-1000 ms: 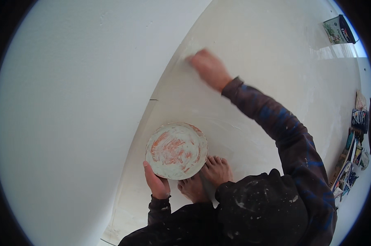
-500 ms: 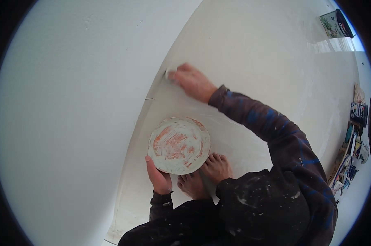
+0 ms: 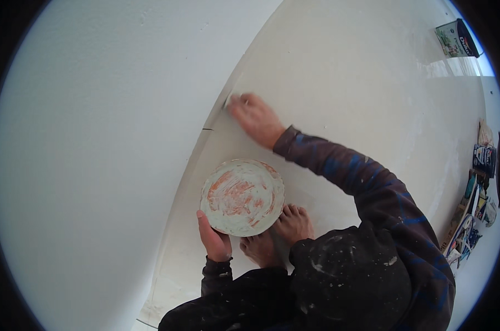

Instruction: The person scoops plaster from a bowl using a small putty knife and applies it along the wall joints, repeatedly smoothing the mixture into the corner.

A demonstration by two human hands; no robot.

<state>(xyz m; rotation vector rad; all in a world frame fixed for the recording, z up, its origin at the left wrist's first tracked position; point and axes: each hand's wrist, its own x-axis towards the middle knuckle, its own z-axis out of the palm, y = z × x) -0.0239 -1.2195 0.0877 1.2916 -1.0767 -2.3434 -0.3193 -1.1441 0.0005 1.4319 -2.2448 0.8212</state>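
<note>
My left hand (image 3: 215, 243) grips the near left rim of a round, shallow dish (image 3: 243, 197), its thumb up along the edge and its other fingers hidden underneath. Whitish paste with reddish-orange streaks is smeared over the dish's inside. Farther off, my right hand (image 3: 255, 118) reaches to the low strip (image 3: 207, 121) where the white wall (image 3: 106, 143) meets the floor. Its fingers are bent round a small whitish thing (image 3: 228, 101) pressed against that strip; motion blur hides what kind it is.
Just beyond my knees, my bare feet (image 3: 294, 223) stand on the pale floor (image 3: 344, 66). At the far right are a paint tub (image 3: 457, 38), a dark blue tub (image 3: 483, 157) and a jumble of tools (image 3: 468, 234) along the opposite wall.
My right hand has shifted slightly along the foot of the wall, toward me. The left hand and the dish have hardly moved, and the view has tilted a little.
</note>
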